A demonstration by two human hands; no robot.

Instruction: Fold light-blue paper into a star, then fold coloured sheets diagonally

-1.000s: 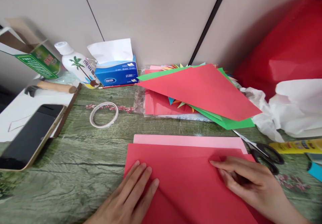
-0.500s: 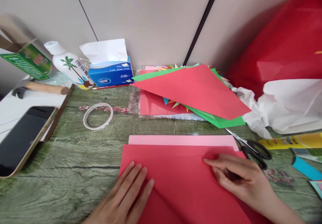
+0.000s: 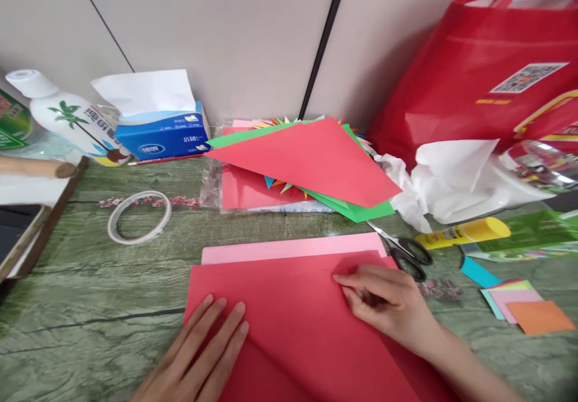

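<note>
A large sheet of red paper (image 3: 280, 318) lies before me on top of a pink sheet (image 3: 289, 250), whose far edge sticks out beyond it. Part of the red paper is folded over, with a slanting edge near my right hand. My left hand (image 3: 203, 348) rests flat on the red paper's left side, fingers stretched out. At the upper right of the sheet, my right hand (image 3: 388, 306) has thumb and index finger closed at the red paper, the other fingers curled under. Black-handled scissors (image 3: 409, 254) lie just beyond my right hand, blades toward the paper pile.
Red and green sheets (image 3: 311, 161) lie on a plastic packet at the back. A tape roll (image 3: 139, 217), tissue pack (image 3: 162, 131) and white bottle (image 3: 76, 119) stand or lie left. Rightward are a glue stick (image 3: 465, 233), small coloured papers (image 3: 537, 315), crumpled tissue (image 3: 404, 188) and a red bag (image 3: 474, 71).
The view has swung to the right, showing more of the red bag and the small coloured papers. Both hands stay in nearly the same places on the red paper.
</note>
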